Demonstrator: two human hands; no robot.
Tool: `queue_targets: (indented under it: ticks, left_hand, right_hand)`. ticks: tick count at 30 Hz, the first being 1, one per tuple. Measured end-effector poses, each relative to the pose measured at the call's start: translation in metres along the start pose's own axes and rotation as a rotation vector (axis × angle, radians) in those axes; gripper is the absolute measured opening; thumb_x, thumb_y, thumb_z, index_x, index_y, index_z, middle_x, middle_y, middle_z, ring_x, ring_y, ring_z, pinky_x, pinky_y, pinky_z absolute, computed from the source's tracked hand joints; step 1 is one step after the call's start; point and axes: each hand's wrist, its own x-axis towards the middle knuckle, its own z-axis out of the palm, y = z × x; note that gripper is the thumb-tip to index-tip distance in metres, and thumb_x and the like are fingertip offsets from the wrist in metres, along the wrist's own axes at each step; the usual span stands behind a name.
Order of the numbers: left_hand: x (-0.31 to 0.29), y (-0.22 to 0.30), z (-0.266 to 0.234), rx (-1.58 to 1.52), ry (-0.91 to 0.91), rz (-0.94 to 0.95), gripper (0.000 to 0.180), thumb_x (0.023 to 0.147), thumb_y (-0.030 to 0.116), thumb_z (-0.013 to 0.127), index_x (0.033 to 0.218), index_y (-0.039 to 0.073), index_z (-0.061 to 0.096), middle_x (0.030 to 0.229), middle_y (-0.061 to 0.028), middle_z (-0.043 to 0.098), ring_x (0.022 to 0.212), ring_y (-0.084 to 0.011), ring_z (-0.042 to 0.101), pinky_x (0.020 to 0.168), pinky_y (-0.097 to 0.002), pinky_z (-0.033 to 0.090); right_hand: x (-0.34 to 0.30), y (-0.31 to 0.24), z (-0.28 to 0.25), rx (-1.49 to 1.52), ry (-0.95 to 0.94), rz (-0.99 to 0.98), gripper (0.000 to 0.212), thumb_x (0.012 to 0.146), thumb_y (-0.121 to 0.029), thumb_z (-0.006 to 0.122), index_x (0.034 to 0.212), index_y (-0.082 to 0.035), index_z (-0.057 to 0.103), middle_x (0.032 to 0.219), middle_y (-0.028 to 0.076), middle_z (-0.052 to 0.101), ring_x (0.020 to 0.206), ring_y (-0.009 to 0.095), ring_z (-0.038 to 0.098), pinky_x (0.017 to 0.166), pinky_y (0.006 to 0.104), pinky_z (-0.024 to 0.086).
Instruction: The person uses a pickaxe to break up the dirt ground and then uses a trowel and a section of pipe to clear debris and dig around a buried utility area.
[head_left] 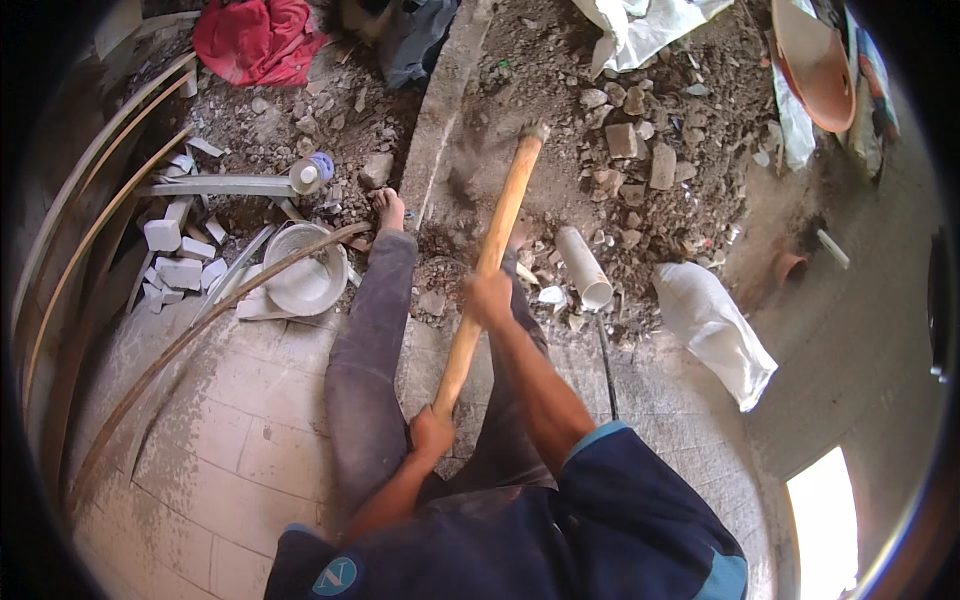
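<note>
A thick pale wooden tool handle [508, 205] runs slantwise from my lap up to the broken ground. My left hand [432, 434] is closed around its lower end, near my thighs. Higher up, my right hand [488, 299] wraps round the middle of the handle. The far end rests over a strip of dusty soil [480, 165]; a blurred dark shape there leaves the tool's head unclear. My bare left foot [389, 210] stands beside that strip, and the handle and my right arm partly cover my right foot.
Stones and rubble [640, 155] lie to the right, with a pale pipe piece [583, 268] and a white sack [712, 330] nearer. On the left are a white bucket [308, 270], a long curved stick [215, 312], broken white blocks [178, 272] and a bottle [308, 174]. An orange basin [815, 70] lies far right.
</note>
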Motion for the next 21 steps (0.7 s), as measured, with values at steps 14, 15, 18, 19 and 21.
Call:
queue_targets:
  ticks: [14, 15, 18, 19, 21]
  left_hand:
    - [0.043, 0.031, -0.002, -0.092, 0.05, 0.116, 0.023, 0.071, 0.013, 0.071, 0.086, 0.0, 0.06, 0.078, -0.0236, 0.065, 0.078, -0.0431, 0.065, 0.067, -0.0487, 0.051]
    - [0.027, 0.023, -0.004, -0.058, -0.001, 0.046, 0.023, 0.071, 0.013, 0.071, 0.088, 0.0, 0.061, 0.079, -0.0234, 0.066, 0.078, -0.042, 0.065, 0.068, -0.0479, 0.051]
    - [-0.04, 0.01, -0.006, -0.019, -0.091, -0.224, 0.024, 0.072, 0.013, 0.07, 0.09, 0.0, 0.062, 0.08, -0.0228, 0.067, 0.08, -0.0397, 0.067, 0.07, -0.0458, 0.052]
    - [-0.052, 0.006, -0.003, -0.01, -0.099, -0.232, 0.024, 0.072, 0.013, 0.07, 0.09, 0.0, 0.062, 0.081, -0.0228, 0.067, 0.081, -0.0395, 0.067, 0.071, -0.0456, 0.052]
    - [-0.042, 0.007, -0.011, 0.027, -0.143, -0.176, 0.024, 0.072, 0.013, 0.07, 0.091, 0.0, 0.062, 0.083, -0.023, 0.067, 0.082, -0.0397, 0.067, 0.072, -0.0457, 0.052]
  right_hand:
    - [0.059, -0.013, -0.053, 0.679, 0.099, 0.405, 0.015, 0.071, -0.012, 0.062, 0.067, 0.002, 0.059, 0.06, 0.013, 0.06, 0.052, 0.023, 0.062, 0.049, 0.0346, 0.05]
    - [0.045, -0.003, -0.003, 0.518, 0.026, 0.334, 0.016, 0.071, -0.014, 0.064, 0.069, 0.002, 0.06, 0.063, 0.014, 0.062, 0.058, 0.025, 0.064, 0.053, 0.0363, 0.052]
    - [-0.015, -0.035, 0.041, 0.579, -0.163, 0.526, 0.02, 0.074, -0.019, 0.066, 0.072, 0.001, 0.062, 0.07, 0.017, 0.063, 0.071, 0.031, 0.067, 0.065, 0.0403, 0.053]
    - [-0.017, -0.044, 0.029, 0.581, -0.15, 0.542, 0.021, 0.074, -0.019, 0.067, 0.072, 0.001, 0.062, 0.071, 0.017, 0.064, 0.071, 0.031, 0.067, 0.064, 0.0403, 0.053]
    - [-0.021, -0.033, 0.016, 0.451, -0.047, 0.42, 0.022, 0.073, -0.019, 0.067, 0.071, 0.002, 0.062, 0.072, 0.017, 0.065, 0.068, 0.029, 0.067, 0.061, 0.0398, 0.052]
